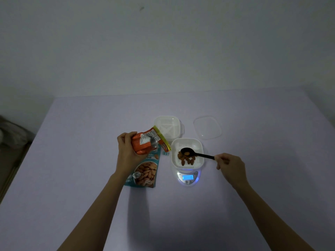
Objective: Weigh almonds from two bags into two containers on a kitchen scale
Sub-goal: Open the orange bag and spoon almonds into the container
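Observation:
My left hand [126,149] grips an orange almond bag [147,142], held tilted above the table with its open end toward the scale. Under it a teal almond bag [145,172] lies flat. My right hand [229,164] pinches the handle of a black spoon [197,154], whose bowl carries an almond over a white slotted container [187,153]. Several almonds [186,159] lie in that container, which stands on a small white kitchen scale [188,177] with a lit blue display. A second white container [168,126] stands empty behind it.
A clear lid [207,127] lies on the pale table [90,142] to the right of the second container. The table's left edge drops off toward the floor; a wall rises behind the far edge.

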